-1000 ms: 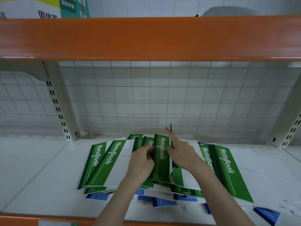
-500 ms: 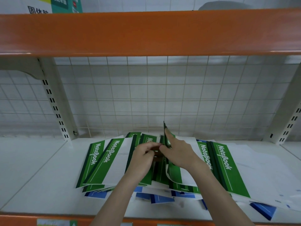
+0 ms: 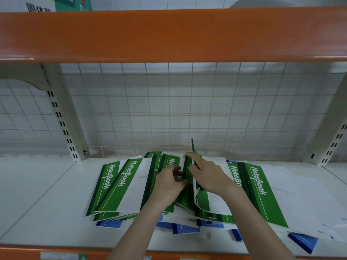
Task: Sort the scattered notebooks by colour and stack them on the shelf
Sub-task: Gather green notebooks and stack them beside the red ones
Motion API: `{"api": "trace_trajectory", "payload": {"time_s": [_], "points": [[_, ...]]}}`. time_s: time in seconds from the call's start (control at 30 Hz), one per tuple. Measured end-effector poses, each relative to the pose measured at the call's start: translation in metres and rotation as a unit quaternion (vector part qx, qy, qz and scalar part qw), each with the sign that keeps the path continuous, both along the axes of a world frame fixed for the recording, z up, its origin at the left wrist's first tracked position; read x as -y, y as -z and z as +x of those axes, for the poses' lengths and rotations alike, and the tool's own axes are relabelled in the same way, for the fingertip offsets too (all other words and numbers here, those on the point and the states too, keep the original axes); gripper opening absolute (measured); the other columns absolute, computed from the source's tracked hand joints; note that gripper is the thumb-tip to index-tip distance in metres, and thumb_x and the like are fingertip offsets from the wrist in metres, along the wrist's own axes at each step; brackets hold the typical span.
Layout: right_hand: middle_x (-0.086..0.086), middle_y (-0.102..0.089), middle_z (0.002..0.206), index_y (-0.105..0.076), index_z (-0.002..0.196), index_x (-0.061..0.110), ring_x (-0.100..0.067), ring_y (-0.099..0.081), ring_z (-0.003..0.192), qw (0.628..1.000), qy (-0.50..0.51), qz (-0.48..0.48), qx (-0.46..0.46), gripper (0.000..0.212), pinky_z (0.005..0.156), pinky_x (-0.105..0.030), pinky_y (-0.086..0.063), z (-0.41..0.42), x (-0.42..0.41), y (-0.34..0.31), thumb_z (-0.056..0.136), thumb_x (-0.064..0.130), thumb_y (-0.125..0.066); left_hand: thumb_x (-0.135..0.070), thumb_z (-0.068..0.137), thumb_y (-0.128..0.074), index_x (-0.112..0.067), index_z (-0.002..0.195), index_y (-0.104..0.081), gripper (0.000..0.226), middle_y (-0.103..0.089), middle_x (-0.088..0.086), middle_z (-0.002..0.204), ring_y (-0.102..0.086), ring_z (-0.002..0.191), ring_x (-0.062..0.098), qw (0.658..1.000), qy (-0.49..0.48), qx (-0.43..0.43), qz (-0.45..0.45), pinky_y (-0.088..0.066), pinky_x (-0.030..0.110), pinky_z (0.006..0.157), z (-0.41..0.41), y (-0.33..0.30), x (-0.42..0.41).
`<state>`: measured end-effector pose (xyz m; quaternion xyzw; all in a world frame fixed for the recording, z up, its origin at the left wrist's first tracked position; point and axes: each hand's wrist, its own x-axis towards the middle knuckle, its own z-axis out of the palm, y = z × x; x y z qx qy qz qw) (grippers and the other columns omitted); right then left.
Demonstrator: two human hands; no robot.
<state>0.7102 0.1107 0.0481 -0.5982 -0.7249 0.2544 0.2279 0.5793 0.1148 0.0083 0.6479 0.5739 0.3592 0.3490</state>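
Green notebook (image 3: 193, 166) now tilted upright

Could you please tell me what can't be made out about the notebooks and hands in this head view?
- Blue notebooks: mostly buried under the green notebooks; their count and covers are hidden.
- Left hand: its fingertips curl out of sight, so its grip is unclear.
- Lifted notebook held by the right hand: seen edge-on, cover unreadable.
- Box on the upper shelf: cut off by the top edge.

Dim, bluish light, seemingly from overhead; soft focus, wide-angle bending at edges
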Motion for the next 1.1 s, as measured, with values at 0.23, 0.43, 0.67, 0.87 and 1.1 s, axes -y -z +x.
{"api": "trace_trajectory", "payload": {"time_s": [0.23,0.43,0.67,0.87,1.1], "points": [[0.008,-0.047,0.067,-0.026,0.148,0.027,-0.007,-0.041,0.056,1.0,0.005,0.021,-0.001,0.049,0.052,-0.018,-0.033,-0.002,-0.002,-0.001,0.099,0.025,-0.031,-0.016,0.092,-0.057,-0.007,0.124,-0.05,0.034,-0.06,0.002,0.116,-0.057,0.101,0.014,0.996,0.03,0.027,-0.086,-0.046,0.025,0.086,0.003,-0.006,-0.005],[-0.008,-0.063,0.094,-0.033,0.141,0.02,-0.022,-0.057,0.073,0.999,-0.004,0.044,-0.003,0.041,0.064,-0.029,-0.048,-0.002,0.005,-0.015,0.1,0.023,-0.031,-0.008,0.099,-0.038,-0.014,0.103,-0.044,0.01,-0.057,0.004,0.089,-0.056,0.078,0.014,0.992,-0.032,0.122,0.009,-0.045,0.03,0.065,-0.007,-0.023,-0.004],[-0.014,-0.063,0.1,-0.022,0.147,0.017,-0.032,-0.059,0.094,0.997,-0.01,0.066,0.041,0.051,0.079,-0.034,-0.048,-0.038,0.001,-0.017,0.099,0.026,-0.034,-0.013,0.1,-0.038,-0.025,0.101,-0.052,0.019,-0.064,0.007,0.099,-0.063,0.088,0.019,0.98,-0.028,0.196,-0.012,-0.05,0.031,0.072,-0.014,-0.028,0.002],[-0.017,-0.064,0.104,-0.014,0.15,0.02,-0.033,-0.06,0.095,0.998,-0.009,0.044,0.035,0.054,0.084,-0.038,-0.05,-0.046,0.0,-0.002,0.099,0.027,-0.031,-0.056,0.092,-0.043,-0.023,0.137,-0.042,0.055,-0.049,-0.001,0.136,-0.047,0.126,0.018,0.979,-0.031,0.179,-0.095,-0.034,0.034,0.107,-0.028,-0.018,0.005],[0.002,-0.057,0.082,-0.038,0.139,0.019,-0.013,-0.055,0.071,0.992,0.028,0.012,-0.119,0.04,0.071,-0.033,-0.054,-0.017,0.001,0.002,0.099,0.016,-0.036,-0.006,0.087,-0.062,-0.014,0.119,-0.05,0.035,-0.064,0.006,0.101,-0.064,0.091,0.019,0.978,-0.028,0.184,-0.097,-0.051,0.03,0.071,-0.032,-0.017,0.006]]}}
